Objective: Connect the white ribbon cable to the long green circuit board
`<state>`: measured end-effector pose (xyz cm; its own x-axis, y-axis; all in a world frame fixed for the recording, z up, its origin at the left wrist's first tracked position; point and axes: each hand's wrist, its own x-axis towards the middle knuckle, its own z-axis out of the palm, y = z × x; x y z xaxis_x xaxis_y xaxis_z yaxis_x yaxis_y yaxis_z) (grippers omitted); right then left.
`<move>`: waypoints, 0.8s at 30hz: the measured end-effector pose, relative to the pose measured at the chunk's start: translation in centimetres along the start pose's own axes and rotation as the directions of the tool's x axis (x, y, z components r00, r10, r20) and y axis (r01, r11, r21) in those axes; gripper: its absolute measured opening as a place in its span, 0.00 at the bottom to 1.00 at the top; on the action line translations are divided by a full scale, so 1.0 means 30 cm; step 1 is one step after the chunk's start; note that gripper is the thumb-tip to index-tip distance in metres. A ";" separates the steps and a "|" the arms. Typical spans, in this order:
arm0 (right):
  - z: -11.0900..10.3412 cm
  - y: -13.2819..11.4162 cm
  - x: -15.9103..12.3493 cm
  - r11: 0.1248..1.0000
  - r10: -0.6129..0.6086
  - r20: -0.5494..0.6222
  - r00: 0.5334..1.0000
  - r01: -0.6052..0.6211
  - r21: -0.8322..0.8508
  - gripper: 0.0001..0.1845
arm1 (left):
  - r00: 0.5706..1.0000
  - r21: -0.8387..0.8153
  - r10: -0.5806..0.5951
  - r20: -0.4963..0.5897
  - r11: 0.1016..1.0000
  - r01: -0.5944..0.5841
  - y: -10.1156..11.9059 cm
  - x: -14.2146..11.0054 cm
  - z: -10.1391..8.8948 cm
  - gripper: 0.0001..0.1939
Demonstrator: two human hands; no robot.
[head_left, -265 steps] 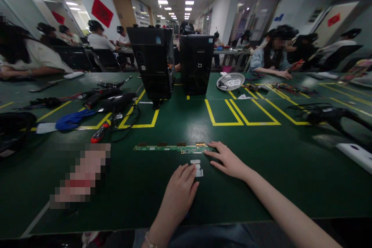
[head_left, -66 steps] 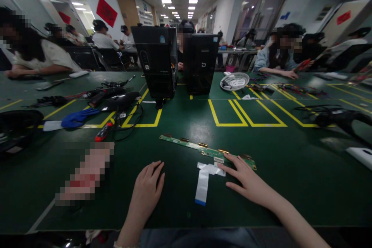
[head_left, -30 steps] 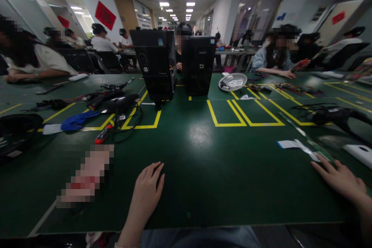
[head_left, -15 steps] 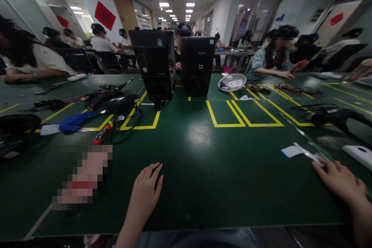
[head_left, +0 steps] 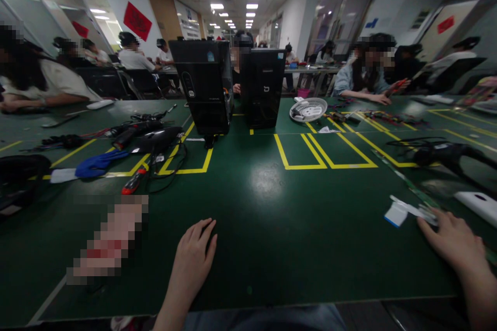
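My left hand [head_left: 193, 253] lies on the green table, palm down, with its fingers loosely extended and nothing under them that I can see. On the right, my right hand [head_left: 452, 240] has its thumb and fingertips at one end of a white flat ribbon cable [head_left: 398, 210]. The cable's wide end, with a blue edge, rests on the table to the left of those fingertips. A long thin green strip [head_left: 406, 181] runs diagonally just beyond this hand and partly under it.
Two black computer towers [head_left: 200, 88] stand ahead. On the left lie a red-and-black screwdriver [head_left: 134, 181], a blue glove [head_left: 95, 164] and cables. A white basket [head_left: 308, 109] sits farther back. At right are a black cabled device [head_left: 438, 152] and a white object [head_left: 477, 206]. Other people sit around.
The ribbon cable's blue-edged end has swung toward me and slightly right, turning at my right hand's fingertips. My left hand has stayed in place. The view has shifted a little.
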<state>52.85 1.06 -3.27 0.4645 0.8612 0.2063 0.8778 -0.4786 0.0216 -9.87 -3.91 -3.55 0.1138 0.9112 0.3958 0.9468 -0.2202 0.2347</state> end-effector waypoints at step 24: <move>0.003 -0.019 -0.007 0.986 0.157 0.127 0.979 -0.162 0.033 0.39 | 1.000 0.002 0.006 -0.004 1.000 -0.006 -0.003 0.002 0.001 0.20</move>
<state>52.26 1.16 -3.42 0.6072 0.7904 0.0810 0.7944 -0.6058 -0.0445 -9.93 -3.82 -3.57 0.1186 0.9086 0.4004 0.9466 -0.2253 0.2308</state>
